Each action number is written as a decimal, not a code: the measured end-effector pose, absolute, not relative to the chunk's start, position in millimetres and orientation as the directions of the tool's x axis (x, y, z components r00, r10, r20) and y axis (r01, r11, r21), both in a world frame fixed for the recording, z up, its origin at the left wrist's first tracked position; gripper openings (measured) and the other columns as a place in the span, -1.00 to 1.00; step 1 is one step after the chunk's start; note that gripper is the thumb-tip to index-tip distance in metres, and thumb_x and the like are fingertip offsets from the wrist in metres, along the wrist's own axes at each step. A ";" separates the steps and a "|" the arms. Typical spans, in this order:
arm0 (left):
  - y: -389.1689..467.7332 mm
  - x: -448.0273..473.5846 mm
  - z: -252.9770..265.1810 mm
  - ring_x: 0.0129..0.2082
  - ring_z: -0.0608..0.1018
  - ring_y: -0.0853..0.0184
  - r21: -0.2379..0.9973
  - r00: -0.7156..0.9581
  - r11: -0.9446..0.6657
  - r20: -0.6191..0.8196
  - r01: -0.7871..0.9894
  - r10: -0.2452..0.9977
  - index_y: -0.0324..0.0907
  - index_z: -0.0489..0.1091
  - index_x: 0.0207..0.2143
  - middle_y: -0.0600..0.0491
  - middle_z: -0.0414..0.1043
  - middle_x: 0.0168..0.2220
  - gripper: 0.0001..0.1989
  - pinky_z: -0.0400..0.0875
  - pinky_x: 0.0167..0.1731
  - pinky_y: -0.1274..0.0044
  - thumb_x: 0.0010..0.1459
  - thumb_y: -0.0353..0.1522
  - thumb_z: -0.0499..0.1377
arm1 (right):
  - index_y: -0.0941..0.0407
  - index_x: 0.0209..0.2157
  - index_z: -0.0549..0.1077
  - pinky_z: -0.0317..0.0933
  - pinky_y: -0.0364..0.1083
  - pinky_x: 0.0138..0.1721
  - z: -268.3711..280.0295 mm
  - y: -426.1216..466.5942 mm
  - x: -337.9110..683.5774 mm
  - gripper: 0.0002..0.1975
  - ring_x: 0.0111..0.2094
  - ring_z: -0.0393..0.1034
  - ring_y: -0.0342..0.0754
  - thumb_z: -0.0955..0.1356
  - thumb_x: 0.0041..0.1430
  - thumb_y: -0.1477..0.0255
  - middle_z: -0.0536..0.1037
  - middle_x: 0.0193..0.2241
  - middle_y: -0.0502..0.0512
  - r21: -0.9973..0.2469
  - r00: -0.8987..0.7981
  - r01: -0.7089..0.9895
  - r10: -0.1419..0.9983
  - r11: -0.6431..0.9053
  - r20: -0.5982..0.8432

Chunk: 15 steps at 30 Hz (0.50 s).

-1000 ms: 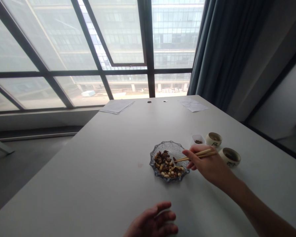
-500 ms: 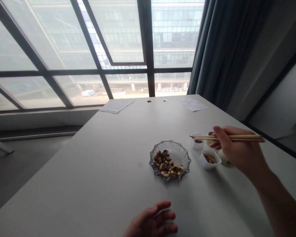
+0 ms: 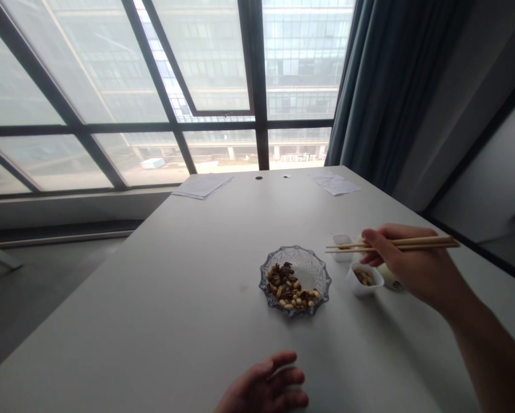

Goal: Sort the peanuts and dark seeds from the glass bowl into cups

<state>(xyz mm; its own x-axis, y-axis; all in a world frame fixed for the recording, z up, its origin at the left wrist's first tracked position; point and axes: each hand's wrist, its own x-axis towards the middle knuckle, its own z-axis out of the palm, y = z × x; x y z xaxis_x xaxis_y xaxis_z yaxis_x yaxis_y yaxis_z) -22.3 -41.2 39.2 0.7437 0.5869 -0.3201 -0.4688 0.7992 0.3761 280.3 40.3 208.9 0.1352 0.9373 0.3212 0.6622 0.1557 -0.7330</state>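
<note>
My right hand [image 3: 406, 264] is closed around a pair of wooden chopsticks [image 3: 412, 244], whose tips point left and stand slightly apart with nothing between them. Below the tips is a small white cup [image 3: 342, 239], partly covered by the chopsticks. Nearer to me, a second white cup [image 3: 365, 288] holds brown pieces. Left of the cups stands a scalloped glass bowl [image 3: 311, 269] with mixed nuts [image 3: 285, 287] in its left and near parts. My left hand [image 3: 268, 383] rests near the table's front, fingers apart and holding nothing. Behind my right hand, pale round containers [image 3: 393, 277] are mostly hidden.
The white table [image 3: 175, 298] reaches to the windows. Paper sheets [image 3: 203, 185] lie at its far left and a crumpled sheet [image 3: 335, 183] at its far right. Two round holes are near the far edge. A dark curtain [image 3: 378, 86] hangs at the right.
My right hand has moved slightly left and down. The chopstick tips have parted, and the dark piece seen at them is no longer there. My left hand has barely moved.
</note>
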 end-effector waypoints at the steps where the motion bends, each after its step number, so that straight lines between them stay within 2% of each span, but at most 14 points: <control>1: -41.4 -22.3 39.2 -0.07 0.58 0.23 0.377 0.743 0.799 -0.321 -0.468 0.587 -0.10 0.54 -0.04 0.05 0.63 -0.10 -0.68 0.20 0.04 0.42 0.16 -0.28 0.19 | 0.06 -0.45 0.53 0.37 -0.11 -0.50 208.5 38.2 277.1 -0.60 -0.50 0.56 0.01 0.34 0.26 0.05 0.63 -0.54 0.06 -0.756 0.088 0.638 0.962 0.146 0.260; 3: -41.8 -22.5 39.8 -0.07 0.58 0.23 0.374 0.742 0.802 -0.329 -0.465 0.584 -0.10 0.53 -0.03 0.05 0.63 -0.10 -0.68 0.20 0.04 0.42 0.17 -0.28 0.18 | 0.07 -0.48 0.50 0.38 -0.12 -0.51 205.7 35.5 269.9 -0.59 -0.52 0.56 -0.01 0.34 0.26 0.05 0.61 -0.55 0.06 -0.771 -0.005 0.623 0.986 0.133 0.165; 6: -42.2 -22.5 41.7 -0.07 0.58 0.23 0.374 0.737 0.804 -0.342 -0.462 0.583 -0.11 0.53 -0.02 0.04 0.62 -0.10 -0.67 0.19 0.04 0.42 0.18 -0.29 0.16 | 0.07 -0.50 0.47 0.38 -0.12 -0.49 198.5 34.6 257.8 -0.59 -0.53 0.55 -0.02 0.32 0.29 0.08 0.58 -0.59 0.04 -0.759 -0.100 0.636 0.990 0.143 0.103; 15: -41.4 -22.3 41.6 -0.08 0.58 0.22 0.366 0.736 0.807 -0.348 -0.464 0.581 -0.11 0.53 -0.04 0.04 0.63 -0.11 -0.67 0.21 0.02 0.42 0.16 -0.29 0.18 | 0.06 -0.51 0.42 0.35 -0.12 -0.48 181.0 38.6 239.9 -0.60 -0.54 0.54 -0.05 0.29 0.33 0.12 0.55 -0.61 -0.03 -0.765 -0.176 0.616 0.979 0.191 0.103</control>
